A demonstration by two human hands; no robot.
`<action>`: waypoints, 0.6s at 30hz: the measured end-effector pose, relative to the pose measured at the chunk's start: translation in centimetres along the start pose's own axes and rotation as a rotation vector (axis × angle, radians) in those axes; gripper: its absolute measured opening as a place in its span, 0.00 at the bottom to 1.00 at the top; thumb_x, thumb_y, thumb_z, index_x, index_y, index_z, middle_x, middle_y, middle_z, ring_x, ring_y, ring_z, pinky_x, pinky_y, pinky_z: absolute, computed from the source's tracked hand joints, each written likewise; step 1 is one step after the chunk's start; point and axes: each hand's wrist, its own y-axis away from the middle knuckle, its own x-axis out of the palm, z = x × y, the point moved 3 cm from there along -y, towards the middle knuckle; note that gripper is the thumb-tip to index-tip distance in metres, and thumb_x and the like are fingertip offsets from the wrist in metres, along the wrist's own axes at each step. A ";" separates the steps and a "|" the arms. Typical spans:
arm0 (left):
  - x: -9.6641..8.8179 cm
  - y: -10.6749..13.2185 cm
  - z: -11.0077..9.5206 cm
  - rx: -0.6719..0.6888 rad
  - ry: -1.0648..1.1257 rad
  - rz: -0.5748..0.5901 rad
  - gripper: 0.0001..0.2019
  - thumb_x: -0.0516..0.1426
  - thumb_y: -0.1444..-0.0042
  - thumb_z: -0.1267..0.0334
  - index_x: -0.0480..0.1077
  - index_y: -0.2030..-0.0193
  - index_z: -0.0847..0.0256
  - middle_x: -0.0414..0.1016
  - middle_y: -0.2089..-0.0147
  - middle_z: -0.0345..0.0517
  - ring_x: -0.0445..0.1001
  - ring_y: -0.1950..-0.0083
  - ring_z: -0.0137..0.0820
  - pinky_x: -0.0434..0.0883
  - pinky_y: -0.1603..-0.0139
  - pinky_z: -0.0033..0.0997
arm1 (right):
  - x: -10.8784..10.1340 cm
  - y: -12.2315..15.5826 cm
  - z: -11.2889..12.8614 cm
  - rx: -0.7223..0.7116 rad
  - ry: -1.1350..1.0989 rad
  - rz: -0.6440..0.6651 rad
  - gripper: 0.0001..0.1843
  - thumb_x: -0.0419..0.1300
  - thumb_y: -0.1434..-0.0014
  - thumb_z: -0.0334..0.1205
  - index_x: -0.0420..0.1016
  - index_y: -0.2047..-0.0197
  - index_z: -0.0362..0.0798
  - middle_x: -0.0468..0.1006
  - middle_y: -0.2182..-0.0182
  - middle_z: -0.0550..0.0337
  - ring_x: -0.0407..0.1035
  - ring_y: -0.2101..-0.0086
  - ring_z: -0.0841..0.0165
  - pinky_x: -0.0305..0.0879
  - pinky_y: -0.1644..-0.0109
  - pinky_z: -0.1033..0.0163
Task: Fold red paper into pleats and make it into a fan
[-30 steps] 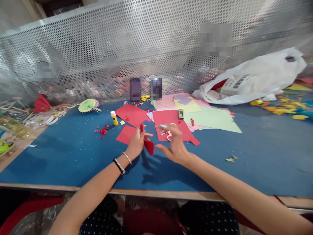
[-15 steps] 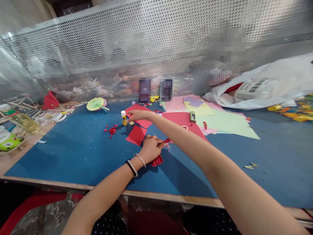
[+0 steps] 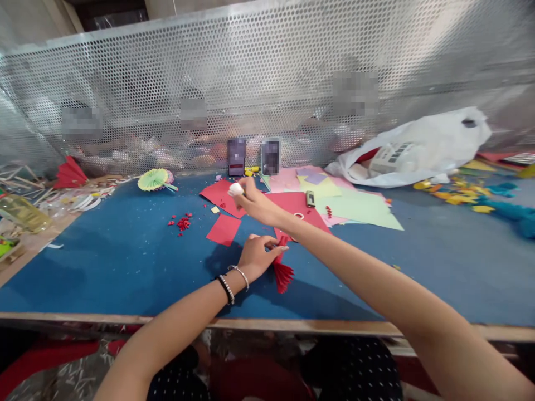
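Left hand (image 3: 259,255), nearer than the small red sheet (image 3: 223,229) and to its right, pinches a pleated red paper (image 3: 283,277) between thumb and fingers; the fanned end spreads below the pinch toward the viewer, while the narrow folded end protrudes just above the fingertips. Red scraps (image 3: 183,224) lie left of the sheet. Right hand (image 3: 256,203), beyond the sheet and slightly right, grasps a glue stick (image 3: 235,189), its white cap projecting past the fingertips, its body mostly hidden.
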 end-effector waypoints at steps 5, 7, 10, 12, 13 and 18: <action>-1.0 0.2 -0.3 0.062 -0.344 -0.226 0.20 0.60 0.48 0.55 0.71 0.49 0.61 0.60 0.37 0.56 0.57 0.39 0.50 0.58 0.40 0.53 | -4.4 7.9 1.3 -0.074 0.102 0.028 0.13 0.54 0.43 0.46 0.53 0.61 0.51 0.66 0.62 0.56 0.63 0.68 0.71 0.64 0.68 0.64; -2.0 0.5 -0.9 0.147 -0.322 -0.247 0.16 0.55 0.42 0.59 0.70 0.48 0.59 0.62 0.39 0.53 0.58 0.40 0.44 0.58 0.39 0.48 | -5.3 10.1 1.3 -0.040 0.113 0.054 0.13 0.55 0.43 0.46 0.56 0.60 0.50 0.67 0.62 0.55 0.64 0.70 0.71 0.64 0.70 0.64; -3.1 2.1 -2.2 0.290 -0.132 -0.073 0.16 0.46 0.36 0.57 0.70 0.49 0.59 0.72 0.47 0.49 0.67 0.45 0.35 0.63 0.41 0.39 | -6.5 12.2 1.1 0.082 0.026 -0.023 0.15 0.58 0.45 0.47 0.62 0.58 0.48 0.71 0.63 0.57 0.66 0.74 0.73 0.62 0.76 0.66; -3.2 3.9 -2.8 0.271 -0.064 0.062 0.20 0.41 0.34 0.54 0.69 0.48 0.59 0.73 0.48 0.49 0.69 0.46 0.34 0.64 0.43 0.37 | -7.4 13.1 1.0 0.181 -0.060 -0.109 0.17 0.60 0.47 0.49 0.67 0.57 0.48 0.73 0.67 0.59 0.66 0.77 0.73 0.59 0.80 0.68; -2.9 4.9 -2.9 0.255 -0.084 0.123 0.21 0.42 0.35 0.53 0.68 0.47 0.60 0.73 0.47 0.50 0.69 0.45 0.35 0.64 0.43 0.37 | -7.8 13.4 0.9 0.223 -0.108 -0.140 0.18 0.60 0.47 0.50 0.70 0.57 0.48 0.73 0.70 0.60 0.66 0.77 0.73 0.57 0.81 0.69; -1.0 8.6 -3.3 0.353 -0.369 0.192 0.27 0.52 0.41 0.47 0.61 0.39 0.60 0.65 0.39 0.54 0.62 0.38 0.40 0.60 0.38 0.42 | -8.8 14.7 0.7 0.292 -0.373 -0.214 0.18 0.65 0.51 0.47 0.77 0.58 0.48 0.75 0.69 0.60 0.68 0.73 0.73 0.64 0.76 0.68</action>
